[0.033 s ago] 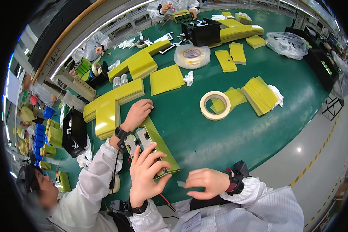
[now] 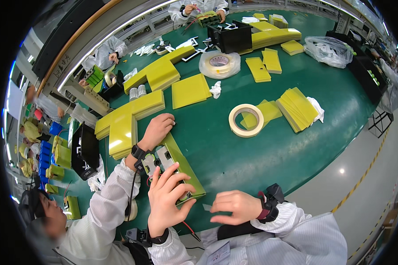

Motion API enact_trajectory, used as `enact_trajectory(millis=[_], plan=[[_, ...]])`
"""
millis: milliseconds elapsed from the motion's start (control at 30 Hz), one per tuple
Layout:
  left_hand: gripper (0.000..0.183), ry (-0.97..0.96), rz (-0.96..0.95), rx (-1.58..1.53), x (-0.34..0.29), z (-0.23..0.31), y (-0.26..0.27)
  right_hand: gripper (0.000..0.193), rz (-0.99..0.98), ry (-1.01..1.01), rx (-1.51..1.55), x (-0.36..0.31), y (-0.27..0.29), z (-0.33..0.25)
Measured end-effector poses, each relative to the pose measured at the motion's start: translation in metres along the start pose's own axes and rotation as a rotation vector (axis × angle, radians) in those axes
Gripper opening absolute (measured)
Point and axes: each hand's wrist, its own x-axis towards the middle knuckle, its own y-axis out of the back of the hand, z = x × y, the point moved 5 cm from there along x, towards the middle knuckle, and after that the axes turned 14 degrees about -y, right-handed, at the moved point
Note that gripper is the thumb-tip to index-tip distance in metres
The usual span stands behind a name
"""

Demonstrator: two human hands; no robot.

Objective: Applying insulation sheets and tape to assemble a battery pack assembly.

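Note:
A battery pack [image 2: 184, 167] with yellow-green board sides lies on the green table in front of me. My left hand [image 2: 169, 198] rests on its near end, fingers spread and thumb apart. Just to the right, my right hand [image 2: 236, 206] hovers near the table edge, fingers bent toward the thumb. A small translucent piece of tape [image 2: 207, 207] sticks out at its fingertips. Another person's hand [image 2: 158, 129] reaches in from the left to the pack's far end. Red wires [image 2: 189, 228] come out below my left hand.
Stacks of yellow-green boards [image 2: 124, 132] stand at the left, with more boards [image 2: 296, 109] at the right. A tape roll [image 2: 246, 120] lies mid-table. Farther back are a bagged tape roll [image 2: 220, 64] and a black bin [image 2: 230, 39]. A person [image 2: 53, 216] sits close on my left.
My right hand has shifted very slightly up and to the left. Nothing else has visibly moved.

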Motion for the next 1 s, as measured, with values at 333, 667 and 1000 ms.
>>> enact_trajectory(millis=[333,667,1000], plan=[[0.022,-0.011,0.008,0.008,0.001,0.001,0.001,0.025,0.194,0.155,-0.433,0.015,-0.006,0.005],[0.023,-0.008,0.011,0.005,0.000,0.001,0.001,0.021,0.257,0.141,-0.498,0.019,-0.007,0.010],[0.023,0.000,0.012,0.016,-0.001,0.000,0.001,0.015,0.234,0.229,-0.540,0.016,-0.011,0.006]])
